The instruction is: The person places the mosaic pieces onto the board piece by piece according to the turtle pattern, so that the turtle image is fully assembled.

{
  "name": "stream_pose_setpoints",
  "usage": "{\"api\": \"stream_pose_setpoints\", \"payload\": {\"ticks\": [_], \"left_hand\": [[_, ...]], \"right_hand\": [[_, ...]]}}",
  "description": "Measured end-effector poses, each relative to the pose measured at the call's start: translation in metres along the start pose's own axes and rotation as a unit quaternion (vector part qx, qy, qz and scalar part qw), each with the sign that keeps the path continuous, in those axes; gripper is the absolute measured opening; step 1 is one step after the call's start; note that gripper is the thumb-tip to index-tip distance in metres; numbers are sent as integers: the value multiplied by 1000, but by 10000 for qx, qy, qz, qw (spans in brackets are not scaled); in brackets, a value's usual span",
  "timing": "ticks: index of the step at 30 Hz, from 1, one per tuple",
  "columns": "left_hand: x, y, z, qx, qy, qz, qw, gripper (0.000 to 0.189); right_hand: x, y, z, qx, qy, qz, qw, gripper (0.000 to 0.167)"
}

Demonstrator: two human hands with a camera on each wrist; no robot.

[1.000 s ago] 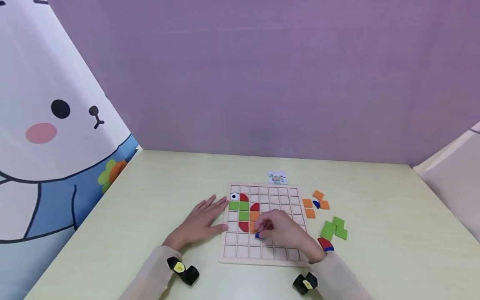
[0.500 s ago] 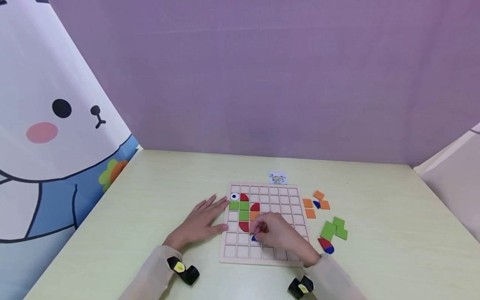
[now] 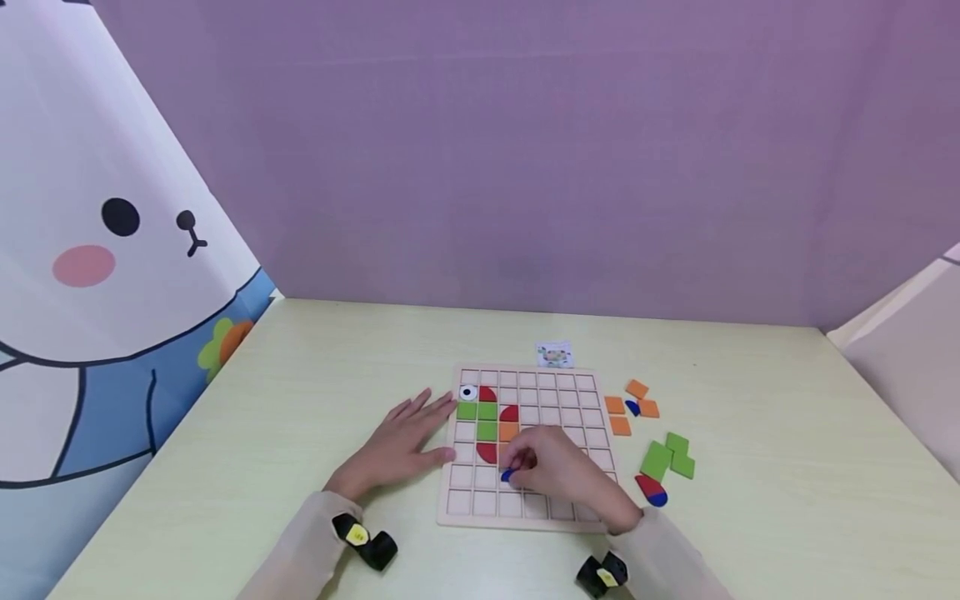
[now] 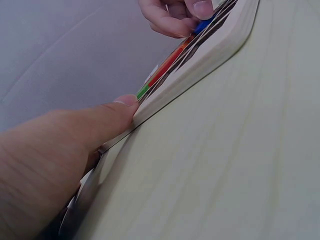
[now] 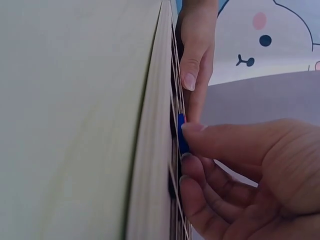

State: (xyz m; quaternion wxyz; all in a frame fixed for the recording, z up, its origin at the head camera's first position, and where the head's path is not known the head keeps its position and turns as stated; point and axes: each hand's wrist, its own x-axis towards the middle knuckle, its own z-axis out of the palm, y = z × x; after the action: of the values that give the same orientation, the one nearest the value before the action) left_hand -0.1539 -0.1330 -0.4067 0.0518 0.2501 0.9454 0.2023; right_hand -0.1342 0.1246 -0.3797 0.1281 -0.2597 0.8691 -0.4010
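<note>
A wooden grid board (image 3: 525, 527) lies on the table. My right hand (image 3: 551, 460) pinches a small blue tile (image 3: 507, 476) between thumb and fingers, low over a cell below an orange tile. In the right wrist view the blue tile (image 5: 182, 132) sits at the thumb tip, close to the grid. My left hand (image 3: 397, 450) lies flat with fingers spread, its fingertips and thumb at the board's left edge. Set in the board are a white eye tile (image 3: 468, 392), green tiles (image 3: 487, 430), red quarter-round tiles (image 3: 487, 453) and orange tiles (image 3: 508, 432), one partly hidden by my right hand.
Right of the board lie loose orange tiles (image 3: 615, 405), a small blue piece (image 3: 633, 407), green tiles (image 3: 656, 461), a red piece (image 3: 649, 487) and a blue piece (image 3: 657, 499). A picture card (image 3: 555, 355) lies behind the board. A purple panel (image 3: 525, 167) stands at the back.
My right hand has shifted slightly left and down with the blue tile, to the cell under the orange one. Over the last half second it hardly moves. The left hand stays put.
</note>
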Motion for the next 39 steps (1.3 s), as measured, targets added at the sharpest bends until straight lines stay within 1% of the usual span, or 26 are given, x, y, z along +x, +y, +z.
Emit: {"api": "stream_pose_setpoints", "payload": {"ticks": [5, 13, 23, 27, 33, 36, 39], "left_hand": [[0, -2, 0, 30, 7, 28, 10000, 72], [0, -4, 1, -7, 19, 57, 10000, 72], [1, -4, 0, -32, 13, 96, 9999, 72], [1, -3, 0, -61, 6, 101, 9999, 71], [2, -2, 1, -49, -30, 48, 10000, 72], [2, -3, 0, -37, -57, 7, 10000, 72], [1, -2, 0, -51, -71, -23, 10000, 72]], "right_hand": [[0, -5, 1, 5, 88, 8, 10000, 11], [1, -7, 2, -51, 144, 271, 9995, 10], [1, -8, 1, -172, 175, 489, 9985, 8], [0, -8, -2, -227, 172, 477, 9985, 8], [-4, -4, -9, -449, 380, 429, 9974, 6], [-6, -2, -14, -577, 487, 543, 9957, 3], [-9, 0, -20, -707, 610, 755, 9928, 3]]}}
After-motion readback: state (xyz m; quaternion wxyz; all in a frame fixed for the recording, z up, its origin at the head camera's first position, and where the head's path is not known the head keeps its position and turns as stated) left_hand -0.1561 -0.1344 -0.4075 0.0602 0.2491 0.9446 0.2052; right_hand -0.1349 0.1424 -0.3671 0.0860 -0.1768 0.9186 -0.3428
